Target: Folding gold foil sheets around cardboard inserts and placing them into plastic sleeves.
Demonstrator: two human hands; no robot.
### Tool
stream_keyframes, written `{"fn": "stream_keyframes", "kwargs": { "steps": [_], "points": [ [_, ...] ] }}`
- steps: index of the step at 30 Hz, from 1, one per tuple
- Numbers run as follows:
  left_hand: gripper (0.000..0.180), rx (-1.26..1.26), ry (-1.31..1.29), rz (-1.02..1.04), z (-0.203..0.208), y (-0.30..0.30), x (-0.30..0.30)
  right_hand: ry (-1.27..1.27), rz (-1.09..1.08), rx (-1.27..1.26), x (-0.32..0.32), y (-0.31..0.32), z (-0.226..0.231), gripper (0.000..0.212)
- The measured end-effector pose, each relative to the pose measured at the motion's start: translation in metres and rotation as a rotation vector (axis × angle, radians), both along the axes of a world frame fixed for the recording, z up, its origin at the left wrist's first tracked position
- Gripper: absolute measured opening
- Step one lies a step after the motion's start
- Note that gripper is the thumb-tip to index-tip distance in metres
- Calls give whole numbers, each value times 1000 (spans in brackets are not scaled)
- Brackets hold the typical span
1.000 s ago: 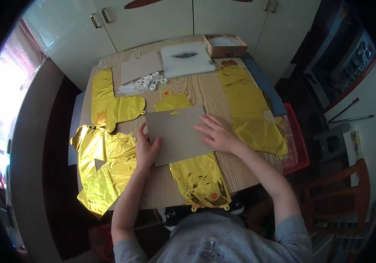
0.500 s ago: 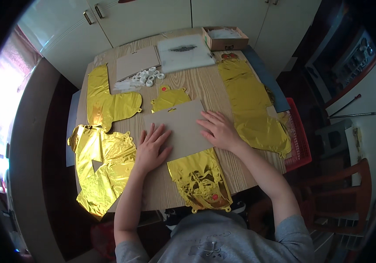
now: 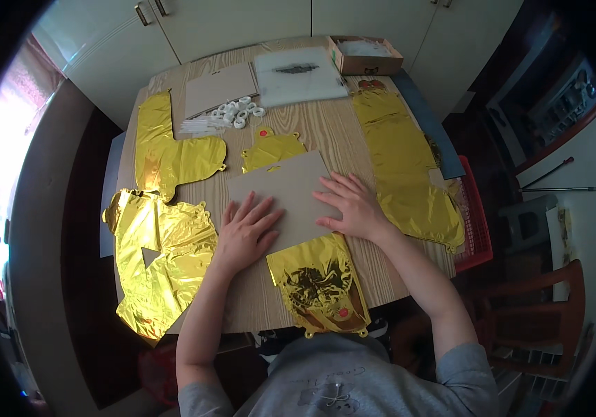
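A grey-brown cardboard sheet with a small cut-out slot lies on top of a flat gold foil balloon. The balloon's near end, with a red spot, sticks out toward me, and its other gold end shows past the far edge. My left hand rests flat on the left of the card, fingers spread. On its right edge lies my right hand, fingers also spread. Neither hand grips anything. The middle of the balloon is hidden under the card.
More flat gold foil balloons lie at the left and right. Farther back are white rings, clear sticks, stacked cardboard, a pack of clear plastic bags and a cardboard box. A red basket stands off the table's right side.
My left hand has slid slightly to the right, farther onto the card. My right hand remains at the card's right edge. The whole view has shifted a little.
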State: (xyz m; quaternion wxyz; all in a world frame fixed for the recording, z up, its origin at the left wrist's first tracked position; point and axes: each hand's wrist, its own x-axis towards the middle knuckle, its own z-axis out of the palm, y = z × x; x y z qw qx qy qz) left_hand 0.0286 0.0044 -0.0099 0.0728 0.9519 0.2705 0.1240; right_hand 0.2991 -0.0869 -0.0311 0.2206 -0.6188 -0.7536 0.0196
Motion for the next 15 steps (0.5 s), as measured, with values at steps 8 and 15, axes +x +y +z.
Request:
{"fn": "stream_keyframes", "kwargs": {
  "steps": [8, 15],
  "points": [
    [33, -87, -18, -90, 0, 3, 1, 12, -7, -23, 0, 0, 2, 55],
    [33, -85, -27, -92, -1, 4, 1, 23, -9, -36, 0, 0, 2, 55]
  ]
}}
